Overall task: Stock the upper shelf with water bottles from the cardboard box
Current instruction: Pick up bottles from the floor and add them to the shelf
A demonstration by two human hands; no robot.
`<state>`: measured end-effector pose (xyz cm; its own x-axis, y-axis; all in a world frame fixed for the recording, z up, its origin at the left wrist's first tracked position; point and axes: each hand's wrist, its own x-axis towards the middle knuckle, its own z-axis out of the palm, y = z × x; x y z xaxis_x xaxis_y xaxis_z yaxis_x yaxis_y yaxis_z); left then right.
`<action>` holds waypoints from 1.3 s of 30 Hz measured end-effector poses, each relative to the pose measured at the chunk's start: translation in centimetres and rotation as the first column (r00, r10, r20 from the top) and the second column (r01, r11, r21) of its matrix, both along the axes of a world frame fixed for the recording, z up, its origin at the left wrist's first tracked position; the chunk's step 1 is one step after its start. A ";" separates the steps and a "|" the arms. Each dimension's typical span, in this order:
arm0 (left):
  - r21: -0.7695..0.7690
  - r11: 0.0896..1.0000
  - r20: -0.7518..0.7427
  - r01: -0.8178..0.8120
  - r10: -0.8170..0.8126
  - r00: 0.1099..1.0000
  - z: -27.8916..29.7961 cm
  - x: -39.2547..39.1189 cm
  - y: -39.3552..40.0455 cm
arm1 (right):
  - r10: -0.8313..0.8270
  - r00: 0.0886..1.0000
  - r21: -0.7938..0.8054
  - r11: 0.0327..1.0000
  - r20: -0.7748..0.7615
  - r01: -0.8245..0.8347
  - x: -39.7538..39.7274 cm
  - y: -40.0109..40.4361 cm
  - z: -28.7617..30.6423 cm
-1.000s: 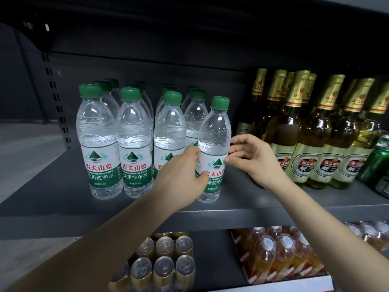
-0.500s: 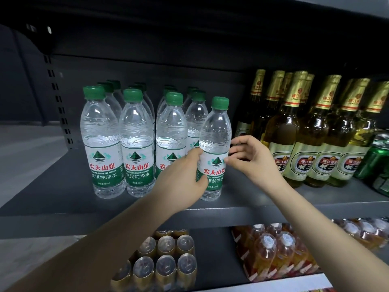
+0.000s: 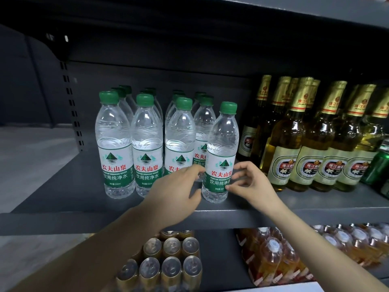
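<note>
Here's your front water bottle, standing upright near the front edge of the upper shelf, green cap on, label facing you. It stands at the right end of the front row, a little forward of the other water bottles, which are packed in rows running back toward the rear panel. Your left hand sits just to the left of the bottle, low by its base, fingers loosely bent and grasping nothing; whether the fingertips brush the plastic, you cannot tell from this angle. Your right hand is on the other side, fingers relaxed and spread, with the thumb tip just at the lower edge of the label and the upper fingers near the label's side — touching lightly at most, not wrapped around it. So both hands flank the bottle, neither clamping it. To the right on the same shelf, the beer bottles with gold foil necks stand close together, apart from the water. A green can peeks in at the far right. Down on the lower shelf, gold-topped cans sit under your left forearm, and a wrapped pack of amber drink bottles lies under your right.
</note>
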<state>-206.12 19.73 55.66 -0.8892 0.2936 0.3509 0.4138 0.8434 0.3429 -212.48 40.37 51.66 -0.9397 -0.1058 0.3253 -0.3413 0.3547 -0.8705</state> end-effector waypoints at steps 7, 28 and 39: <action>-0.070 0.997 -0.012 -0.032 0.031 0.999 -0.5 0.3 -1.8 | -0.021 1.000 0.037 0.999 0.005 0.021 -0.4 -0.3 -0.6; -0.149 0.989 -0.002 0.009 -0.010 1.000 -1.2 -0.3 -3.9 | -0.045 0.999 0.071 0.996 -0.013 0.046 -1.3 -2.7 -1.1; -0.152 0.988 -0.017 0.014 -0.017 1.000 -1.6 -0.4 -3.7 | -0.060 0.998 0.098 0.993 -0.021 0.062 -1.2 -3.0 -0.9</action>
